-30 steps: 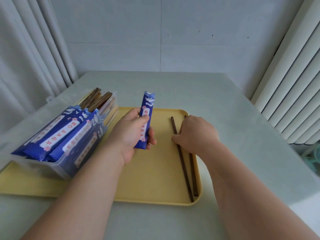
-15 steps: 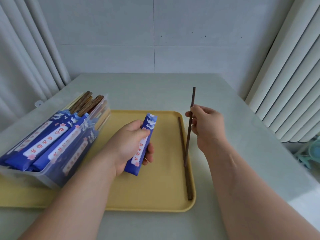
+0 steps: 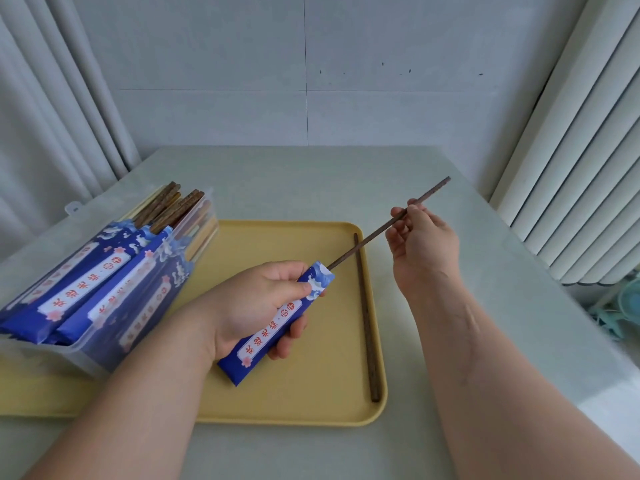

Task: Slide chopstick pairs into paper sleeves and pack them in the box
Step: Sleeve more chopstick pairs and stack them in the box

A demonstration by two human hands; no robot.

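My left hand (image 3: 252, 306) grips a blue paper sleeve (image 3: 277, 327) with red characters, tilted over the yellow tray (image 3: 311, 403). My right hand (image 3: 420, 244) pinches a dark wooden chopstick (image 3: 374, 237) near its upper end; its lower tip meets the sleeve's open top. A second chopstick (image 3: 364, 317) lies along the tray's right side. At the left, a clear plastic box (image 3: 104, 348) holds several sleeved pairs (image 3: 86, 285) with brown chopstick ends sticking out.
The tray rests on a pale green table (image 3: 467, 341) against a tiled wall. White curtains hang at the left (image 3: 52, 116) and right (image 3: 571, 150). The table's right edge drops off beside my right forearm.
My right hand lifted one chopstick off the tray, swung it from upright to a slant, and brought its tip to the sleeve's mouth. My left hand lowered and tilted the sleeve.
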